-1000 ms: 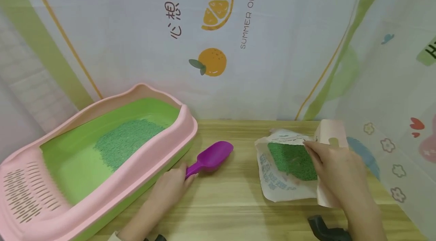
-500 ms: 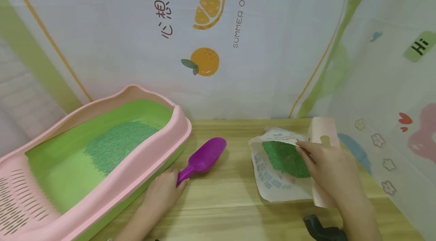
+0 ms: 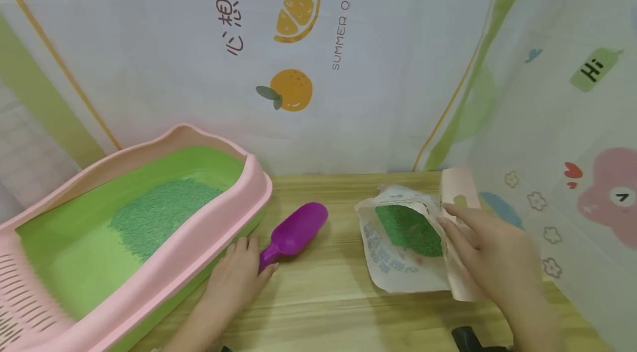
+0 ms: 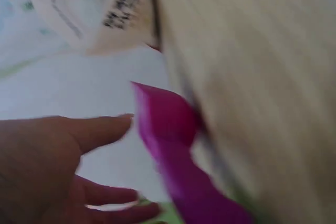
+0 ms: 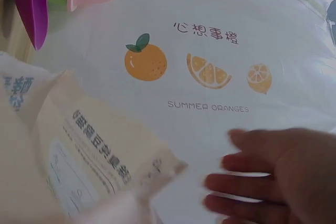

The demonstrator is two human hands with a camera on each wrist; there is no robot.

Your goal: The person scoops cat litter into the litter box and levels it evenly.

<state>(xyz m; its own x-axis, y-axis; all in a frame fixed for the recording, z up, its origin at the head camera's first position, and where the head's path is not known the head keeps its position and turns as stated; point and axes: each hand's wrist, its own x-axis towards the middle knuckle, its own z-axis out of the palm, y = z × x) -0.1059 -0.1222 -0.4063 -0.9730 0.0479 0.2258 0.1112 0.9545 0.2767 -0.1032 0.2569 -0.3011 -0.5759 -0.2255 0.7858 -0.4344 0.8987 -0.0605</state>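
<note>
A purple scoop (image 3: 297,231) lies on the wooden tabletop, its handle end beside my left hand (image 3: 234,274). In the left wrist view that hand's fingers (image 4: 107,132) are extended, and a gap shows between them and the scoop. At the right lies a torn-open paper bag (image 3: 380,269) of green pellets (image 3: 410,230). My right hand (image 3: 497,255) is at the bag's right edge; in the right wrist view its loosely extended fingers stand apart from the bag. Left of the scoop stands a pink-rimmed litter box (image 3: 214,219) with a heap of green pellets (image 3: 161,214) inside.
A printed white curtain (image 3: 373,98) hangs behind the table, and another printed sheet (image 3: 547,175) bounds the right side. Bare wood (image 3: 323,297) shows between the scoop and the bag. A black device part (image 3: 468,338) shows under my right forearm.
The head view has turned right. My left hand has loosened from the scoop's handle. My right hand, earlier pinching the bag's torn edge, has let go and shifted slightly off it.
</note>
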